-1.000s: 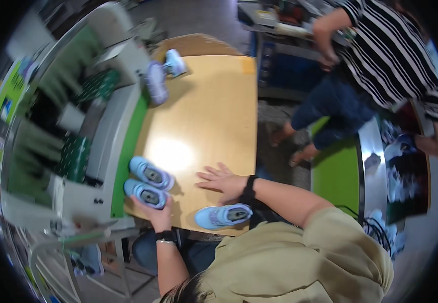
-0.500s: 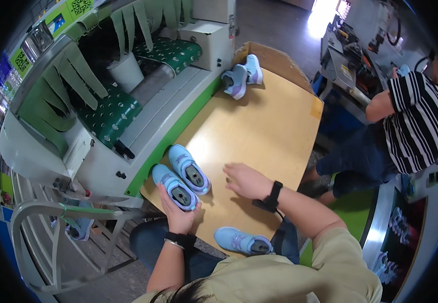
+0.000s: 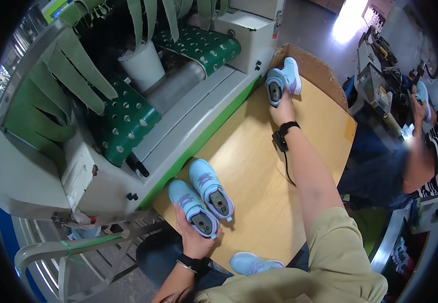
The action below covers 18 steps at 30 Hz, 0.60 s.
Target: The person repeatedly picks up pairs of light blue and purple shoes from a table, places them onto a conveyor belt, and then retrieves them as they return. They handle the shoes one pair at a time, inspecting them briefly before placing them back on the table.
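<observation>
Two light blue sneakers stand side by side near the table's left edge: a left-hand sneaker [image 3: 184, 196] and its neighbour [image 3: 204, 177]. My left hand [image 3: 194, 241] is closed round the heel of the left-hand one, which rests on the table [image 3: 259, 177]. At the far end, my right hand [image 3: 283, 110] grips the heel of a blue sneaker [image 3: 275, 80]. Right beside that one is another blue sneaker [image 3: 292, 73] with a white sole. A further sneaker [image 3: 251, 263] lies close to my body, partly hidden by my shirt.
A machine with a green perforated conveyor belt [image 3: 128, 123] and hanging strips borders the table's left side; a white cup-like container [image 3: 143, 65] sits in it. Cardboard [image 3: 312, 65] edges the far end. At right, a co-worker [image 3: 433, 151] holds a blue shoe. A metal rail [image 3: 42, 250] stands lower left.
My right hand has reached from mid-table to the far end and taken hold of a sneaker there. My left hand stays on its sneaker. The view has shifted, and the co-worker's arm has moved.
</observation>
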{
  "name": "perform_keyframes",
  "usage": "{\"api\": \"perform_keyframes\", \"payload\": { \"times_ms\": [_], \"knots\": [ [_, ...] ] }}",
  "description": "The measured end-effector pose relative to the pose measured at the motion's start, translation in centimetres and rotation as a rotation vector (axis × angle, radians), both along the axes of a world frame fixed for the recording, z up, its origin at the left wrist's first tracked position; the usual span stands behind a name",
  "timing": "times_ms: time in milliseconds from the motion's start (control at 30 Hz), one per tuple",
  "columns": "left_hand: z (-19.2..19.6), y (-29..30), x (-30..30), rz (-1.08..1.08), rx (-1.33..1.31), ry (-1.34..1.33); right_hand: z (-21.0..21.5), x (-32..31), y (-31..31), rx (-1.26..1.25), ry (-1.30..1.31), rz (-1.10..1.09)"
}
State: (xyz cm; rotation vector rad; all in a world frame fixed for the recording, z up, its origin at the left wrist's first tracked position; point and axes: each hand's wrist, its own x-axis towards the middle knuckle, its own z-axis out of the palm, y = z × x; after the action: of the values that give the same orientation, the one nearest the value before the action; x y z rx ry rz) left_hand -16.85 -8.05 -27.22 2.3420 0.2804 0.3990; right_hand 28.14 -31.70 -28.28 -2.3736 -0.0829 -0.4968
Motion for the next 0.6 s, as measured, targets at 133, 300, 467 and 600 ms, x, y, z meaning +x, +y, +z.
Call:
{"api": "perform_keyframes", "payload": {
  "times_ms": [133,300,467,600],
  "knots": [
    [0.5,-0.4,0.3,0.043,-0.129,0.065,0.9,-7.3,-3.1,0.518,0.295,0.291],
    [-0.6,0.7,0.2,-0.046,-0.185,0.010,2.2,-17.1,-4.0,0.496,0.450,0.426],
    [6.0,-1.0,0.7,-0.036,-0.098,-0.098,3.0,-25.3,-2.1,0.484,0.450,0.497],
    [8.4,-5.0,5.6,0.007,0.244,0.083,2.9,-28.9,-0.6,0.483,0.400,0.532]
  ]
}}
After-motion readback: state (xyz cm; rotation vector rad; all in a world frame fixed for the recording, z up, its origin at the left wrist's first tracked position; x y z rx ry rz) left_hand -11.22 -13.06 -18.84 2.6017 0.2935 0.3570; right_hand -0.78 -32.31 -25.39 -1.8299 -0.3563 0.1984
